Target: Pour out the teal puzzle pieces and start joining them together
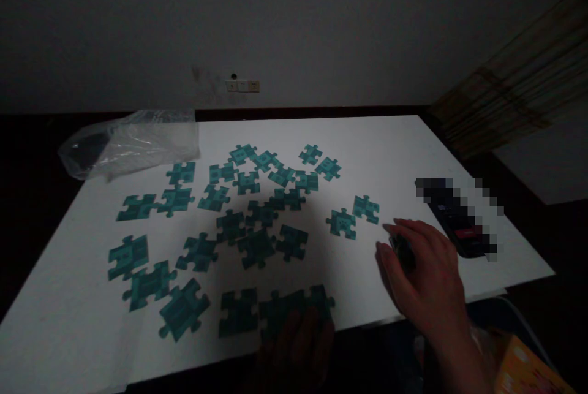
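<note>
The right hand curled closed over a dark object, apparently gripping it, while the shadowed left hand lay against teal puzzle pieces scattered across the surface — its hold impossible to tell.

Teal jigsaw pieces on a white worktop
Each piece shows a darker teal blocky pattern, dimmer under shadow. The clear plastic bag holds a black patch, the black device has a red patch and pixelated edges, the reed blind is streaked tan and brown, and the box is orange-yellow.
</note>
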### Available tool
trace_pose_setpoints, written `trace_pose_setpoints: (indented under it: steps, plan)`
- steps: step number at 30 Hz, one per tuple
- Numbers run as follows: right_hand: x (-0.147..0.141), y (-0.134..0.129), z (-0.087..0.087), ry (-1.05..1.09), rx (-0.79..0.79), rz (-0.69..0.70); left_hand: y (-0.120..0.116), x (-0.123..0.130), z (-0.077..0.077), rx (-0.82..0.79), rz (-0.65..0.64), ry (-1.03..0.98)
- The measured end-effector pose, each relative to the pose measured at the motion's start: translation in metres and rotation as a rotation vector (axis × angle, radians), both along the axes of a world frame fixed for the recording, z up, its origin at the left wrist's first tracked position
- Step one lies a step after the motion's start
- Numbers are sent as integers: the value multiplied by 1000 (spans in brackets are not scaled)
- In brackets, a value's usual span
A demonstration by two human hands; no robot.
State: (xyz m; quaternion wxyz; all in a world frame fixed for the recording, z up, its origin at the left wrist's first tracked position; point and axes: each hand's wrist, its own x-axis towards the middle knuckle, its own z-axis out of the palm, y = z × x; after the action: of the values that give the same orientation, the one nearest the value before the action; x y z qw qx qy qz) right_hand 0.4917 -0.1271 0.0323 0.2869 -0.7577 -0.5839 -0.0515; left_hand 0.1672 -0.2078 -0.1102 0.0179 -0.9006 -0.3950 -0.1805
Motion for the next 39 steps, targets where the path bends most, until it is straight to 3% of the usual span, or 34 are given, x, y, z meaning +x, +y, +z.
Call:
trace_pose_setpoints:
  steps: [2,5,9,18,24,39]
  plan:
    - [1,0,-2,-2,3,-3,14,13,6,267,117,-84]
    - [2,1,-5,-1,-4,-12,33,28,14,374,95,-167]
    - [4,4,-7,7,-6,-18,42,28,17,330,112,-151]
    - [5,10,-6,52,-40,-23,52,31,-1,251,114,-158]
    - [4,13,-9,78,-58,-52,61,25,12,204,41,-103]
    - [6,13,-10,49,-107,-49,60,26,30,110,39,-79]
